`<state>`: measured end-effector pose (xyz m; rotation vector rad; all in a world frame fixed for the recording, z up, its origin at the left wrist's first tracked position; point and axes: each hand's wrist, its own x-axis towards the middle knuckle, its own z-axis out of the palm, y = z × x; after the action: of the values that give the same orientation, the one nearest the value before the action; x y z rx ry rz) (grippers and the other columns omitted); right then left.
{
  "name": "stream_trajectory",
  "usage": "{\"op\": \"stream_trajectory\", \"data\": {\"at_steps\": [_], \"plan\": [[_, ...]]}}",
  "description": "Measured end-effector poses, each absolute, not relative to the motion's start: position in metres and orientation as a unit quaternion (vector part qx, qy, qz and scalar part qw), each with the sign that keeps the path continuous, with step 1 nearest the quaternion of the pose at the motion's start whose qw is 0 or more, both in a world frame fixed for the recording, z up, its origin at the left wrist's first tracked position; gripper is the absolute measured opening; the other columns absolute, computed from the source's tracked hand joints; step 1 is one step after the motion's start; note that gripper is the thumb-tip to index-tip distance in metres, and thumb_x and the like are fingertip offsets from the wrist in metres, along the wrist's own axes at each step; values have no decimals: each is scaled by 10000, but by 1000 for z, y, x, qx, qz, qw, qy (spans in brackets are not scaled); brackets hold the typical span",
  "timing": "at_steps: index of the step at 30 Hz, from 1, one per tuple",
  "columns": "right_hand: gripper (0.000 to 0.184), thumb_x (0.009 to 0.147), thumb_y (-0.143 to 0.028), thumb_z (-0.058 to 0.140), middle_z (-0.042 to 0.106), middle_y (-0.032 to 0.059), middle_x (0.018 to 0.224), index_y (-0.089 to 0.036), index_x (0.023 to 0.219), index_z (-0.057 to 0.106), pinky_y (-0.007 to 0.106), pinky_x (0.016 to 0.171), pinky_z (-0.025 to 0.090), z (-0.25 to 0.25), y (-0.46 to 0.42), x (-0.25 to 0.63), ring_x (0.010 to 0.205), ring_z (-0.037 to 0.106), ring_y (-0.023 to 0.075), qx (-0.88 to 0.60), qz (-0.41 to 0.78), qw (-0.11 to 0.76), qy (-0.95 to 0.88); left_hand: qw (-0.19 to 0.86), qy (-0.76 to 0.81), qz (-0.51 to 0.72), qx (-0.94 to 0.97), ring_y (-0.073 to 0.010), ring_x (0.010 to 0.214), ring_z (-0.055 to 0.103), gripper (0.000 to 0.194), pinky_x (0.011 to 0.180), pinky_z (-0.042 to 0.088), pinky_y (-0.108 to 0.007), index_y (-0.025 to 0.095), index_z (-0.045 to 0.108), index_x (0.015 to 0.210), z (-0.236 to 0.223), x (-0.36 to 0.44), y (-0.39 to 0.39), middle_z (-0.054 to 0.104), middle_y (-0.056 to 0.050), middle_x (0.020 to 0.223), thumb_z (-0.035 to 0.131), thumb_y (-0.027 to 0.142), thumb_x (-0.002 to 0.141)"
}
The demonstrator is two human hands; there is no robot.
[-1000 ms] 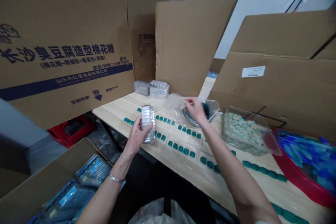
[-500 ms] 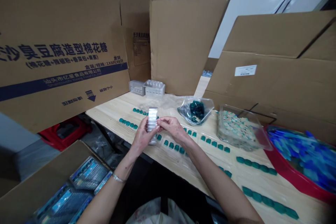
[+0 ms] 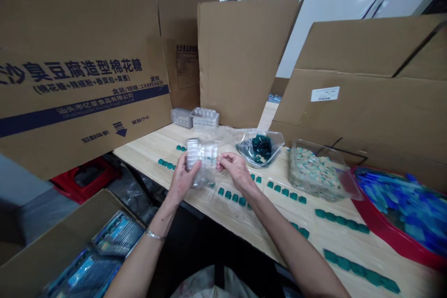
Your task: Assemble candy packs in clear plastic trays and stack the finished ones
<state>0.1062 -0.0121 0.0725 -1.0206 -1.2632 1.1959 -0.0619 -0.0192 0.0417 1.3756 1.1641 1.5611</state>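
Two hands holding clear plastic trays [image 3: 193,149]

Near the frame's centre, above a table [image 3: 139,145] bearing green pieces [image 3: 228,194], the left hand [image 3: 180,180] is clasping the trays, fingers curling behind, thumb pressing the front. The right hand [image 3: 237,171] is pinching their right edge between nearly closed fingertips. The plastic is looking light, thin and slippery, probably flexing under squeezing; the rims are offering the surest hold. Glare and blur are hiding how many trays are overlapping, and the left hand is covering the lower left edge.
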Motion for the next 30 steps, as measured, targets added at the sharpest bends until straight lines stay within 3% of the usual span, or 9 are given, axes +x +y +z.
{"op": "stream_trajectory", "data": {"at_steps": [5,11,15,18,23,30], "plan": [[208,712,-367,641,618,15,660,-160,699,621,249,624,482,93,22,146,585,566,111,-406,452,573,-550,424,427,644,473,-176,927,592,477,812,474,-305,179,506,1174,55,-79,-21,607,-68,1086,636,332,742],[168,679,-317,636,617,19,668,-162,741,615,297,628,486,102,52,166,609,557,143,-532,263,583,-555,490,387,627,466,-153,900,593,471,803,472,-278,187,520,1163,57,-65,-32,614,-52,1077,662,300,729],[236,702,-377,635,644,16,656,-162,798,649,288,612,490,93,12,128,601,595,151,-450,435,480,-615,484,393,600,501,-151,907,588,482,801,464,-267,186,516,1166,51,-51,-33,621,-55,1065,680,279,723],[261,686,-389,668,650,10,665,-153,796,670,265,637,484,89,-13,104,611,597,131,-398,526,453,-600,482,388,588,521,-169,928,597,504,834,468,-299,178,508,1172,49,-43,-32,620,-71,1075,690,282,714],[255,685,-395,673,637,-6,646,-153,767,684,242,641,464,87,-17,102,605,574,111,-373,574,459,-566,474,400,569,541,-201,955,607,527,870,472,-357,170,505,1185,48,-39,-32,617,-92,1086,688,314,711],[214,637,-347,705,633,-9,627,-148,710,679,243,614,461,85,-15,103,569,561,103,-391,579,470,-540,441,412,564,563,-211,968,600,534,860,473,-353,167,501,1183,44,-39,-30,597,-99,1095,689,323,708]]}}
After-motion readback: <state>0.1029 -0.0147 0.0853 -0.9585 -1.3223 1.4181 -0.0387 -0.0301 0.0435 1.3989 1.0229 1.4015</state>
